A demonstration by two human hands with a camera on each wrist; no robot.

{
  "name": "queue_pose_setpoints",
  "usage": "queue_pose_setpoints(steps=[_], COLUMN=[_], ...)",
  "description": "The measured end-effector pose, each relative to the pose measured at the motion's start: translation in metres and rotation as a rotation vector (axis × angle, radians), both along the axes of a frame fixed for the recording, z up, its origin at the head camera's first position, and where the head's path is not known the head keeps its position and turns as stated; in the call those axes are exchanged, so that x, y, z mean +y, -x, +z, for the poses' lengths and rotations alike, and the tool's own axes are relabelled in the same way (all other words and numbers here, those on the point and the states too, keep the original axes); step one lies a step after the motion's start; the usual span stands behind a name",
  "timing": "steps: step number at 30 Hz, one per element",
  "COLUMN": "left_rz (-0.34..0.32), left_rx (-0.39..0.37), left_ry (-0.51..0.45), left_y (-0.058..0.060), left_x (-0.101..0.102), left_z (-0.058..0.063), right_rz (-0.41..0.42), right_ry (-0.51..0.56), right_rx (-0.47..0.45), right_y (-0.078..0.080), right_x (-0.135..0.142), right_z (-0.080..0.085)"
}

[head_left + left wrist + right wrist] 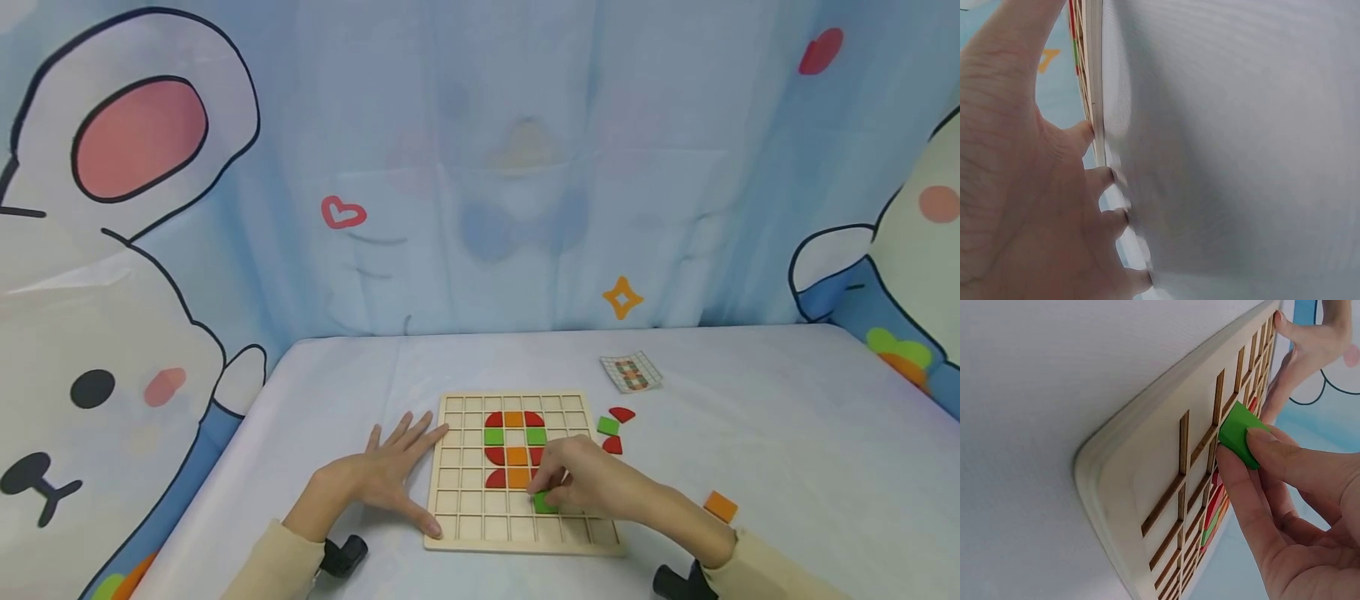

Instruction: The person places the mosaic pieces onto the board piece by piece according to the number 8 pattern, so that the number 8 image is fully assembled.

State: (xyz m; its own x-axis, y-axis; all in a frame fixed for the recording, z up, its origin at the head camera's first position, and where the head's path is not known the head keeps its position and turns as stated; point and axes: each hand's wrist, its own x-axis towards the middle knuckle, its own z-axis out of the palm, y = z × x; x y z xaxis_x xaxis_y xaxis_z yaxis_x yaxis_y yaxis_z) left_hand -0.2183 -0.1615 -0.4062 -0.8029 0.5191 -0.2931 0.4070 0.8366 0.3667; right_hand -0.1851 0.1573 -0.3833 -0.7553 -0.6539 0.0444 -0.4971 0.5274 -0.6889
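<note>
A pale wooden grid board (480, 528) lies flat on the white table. Red quarter-round pieces (495, 478), orange squares (517, 477) and green squares (493, 437) fill some cells near its middle. Over the lower rows, my right hand (600, 479) pinches a green square tile (1240, 432) between thumb and fingers, tilted at the grid. My left hand (390, 475) is spread at the board's left edge; its thumb and index fingertip touch the frame. In the left wrist view, the other fingertips (1117, 219) meet the tablecloth.
Right of the board lie a loose green square (608, 426) and two red pieces (622, 413). An orange tile (721, 506) sits by the right forearm. Behind the board is a small pattern card (632, 372). A cartoon-print blue curtain (510, 292) hangs beyond the table.
</note>
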Motion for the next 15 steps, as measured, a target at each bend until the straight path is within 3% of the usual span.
queue_pose_setpoints(steps=[5, 15], left_rz=[-0.01, -0.007], left_rx=[-0.002, -0.002], left_ry=[-0.008, -0.009], left_y=[0.0018, 0.0], left_x=[-0.0008, -0.0008], left_z=[-0.0031, 0.0015], right_rz=[-0.01, -0.004], right_ry=[-0.017, -0.121], right_rx=[0.001, 0.163], right_y=[-0.0015, -0.0062], right_x=[-0.002, -0.0057], right_z=[0.0006, -0.0056])
